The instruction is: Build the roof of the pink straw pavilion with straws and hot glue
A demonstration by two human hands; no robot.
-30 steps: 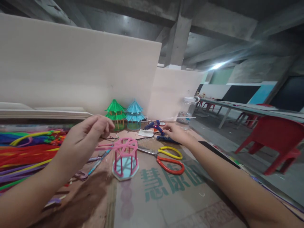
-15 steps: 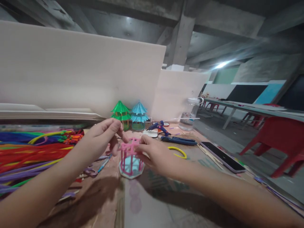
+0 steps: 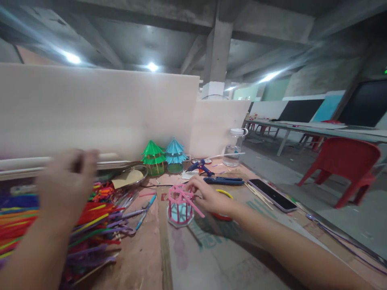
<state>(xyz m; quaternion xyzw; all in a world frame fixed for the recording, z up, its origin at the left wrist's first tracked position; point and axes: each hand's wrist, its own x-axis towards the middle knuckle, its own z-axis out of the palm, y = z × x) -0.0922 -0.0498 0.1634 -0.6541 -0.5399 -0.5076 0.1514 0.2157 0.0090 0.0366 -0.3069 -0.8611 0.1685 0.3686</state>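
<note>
A small pink openwork frame (image 3: 180,194) with upright posts stands on a pale blue, many-sided base (image 3: 180,219). One pink strip (image 3: 196,207) slants out from its top towards the lower right. My right hand (image 3: 208,195) is at the frame's upper right side, fingers bent and closed on its top edge. My left hand (image 3: 66,185) is raised at the left, above a pile of coloured fuzzy stems (image 3: 93,217). It is smeared by motion, so whether it holds anything is unclear.
Green (image 3: 152,153) and blue (image 3: 175,151) tiered-roof models stand behind. Nearby are a glue gun (image 3: 199,167), dark blue pliers-like tool (image 3: 223,181), phone (image 3: 272,195), water bottle (image 3: 232,147) and blue pen (image 3: 146,212). A yellow curved piece (image 3: 225,193) shows behind my right hand.
My left hand has left the pink frame and moved left over the stems. My right hand stays at the frame. The view has shifted, and a slanting pink strip now shows on top.
</note>
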